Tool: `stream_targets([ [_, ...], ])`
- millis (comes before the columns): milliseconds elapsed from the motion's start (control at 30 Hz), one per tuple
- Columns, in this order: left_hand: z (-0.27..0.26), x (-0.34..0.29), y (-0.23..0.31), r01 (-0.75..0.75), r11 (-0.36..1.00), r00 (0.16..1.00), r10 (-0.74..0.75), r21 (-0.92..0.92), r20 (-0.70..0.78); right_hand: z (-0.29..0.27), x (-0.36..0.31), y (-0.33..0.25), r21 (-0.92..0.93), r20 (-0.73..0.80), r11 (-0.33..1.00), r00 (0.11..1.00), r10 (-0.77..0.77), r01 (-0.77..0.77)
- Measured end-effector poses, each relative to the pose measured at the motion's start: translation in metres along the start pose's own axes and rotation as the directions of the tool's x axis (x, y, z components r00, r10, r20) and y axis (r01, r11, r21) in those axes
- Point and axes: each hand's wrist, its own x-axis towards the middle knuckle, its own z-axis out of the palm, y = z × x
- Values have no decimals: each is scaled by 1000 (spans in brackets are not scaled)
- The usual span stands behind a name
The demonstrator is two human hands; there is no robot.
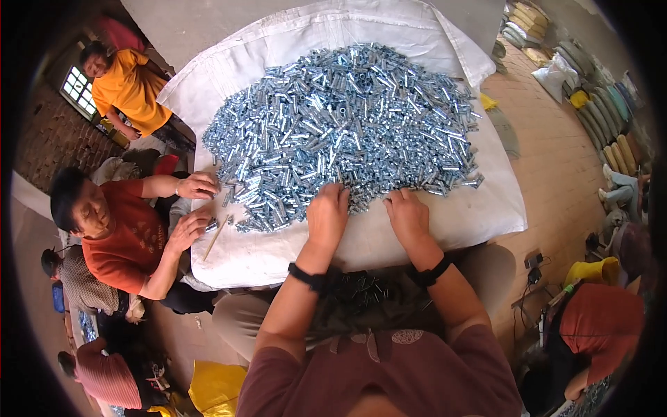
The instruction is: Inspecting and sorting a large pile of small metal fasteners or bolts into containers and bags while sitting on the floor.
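A wide heap of small shiny metal tubes and fittings (333,125) covers most of a table draped in white cloth (479,222). At the heap's near edge, my left hand (326,214) is closed, its fingertips bent down among the pieces. My right hand (408,215) is a short way to the right, thumb and fingers drawn together at the same edge. Whatever the fingertips of either hand hold is too small or hidden to make out. Below the table edge, dark material on my lap (361,288) carries some loose metal pieces.
At the table's left side, a co-worker's hands (194,208) handle pieces beside a thin stick (217,238). Another person in an orange shirt (128,87) stands behind. Stacked sacks (604,118) line the right wall. A yellow bag (215,386) lies at lower left. More people work at both sides.
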Motion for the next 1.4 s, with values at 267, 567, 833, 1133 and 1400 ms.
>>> stream_targets([
  [267,20,28,-20,102,963,990,-123,249,71,3,-2,-3,10,-35,997,997,71,-70],
  [567,13,11,-40,-25,998,994,30,-54,103,3,-1,4,145,-34,979,988,151,-145],
  [833,-7,-21,-14,349,670,934,-302,-655,189,-15,-15,-16,843,318,327,886,337,-427],
  [1133,-28,-68,32,594,-49,760,-294,-803,580,-44,-40,-47,893,419,86,885,204,-443],
  [1400,-30,-81,44,578,138,801,-282,-804,528,-62,-46,-48,921,365,35,892,267,-388],
])
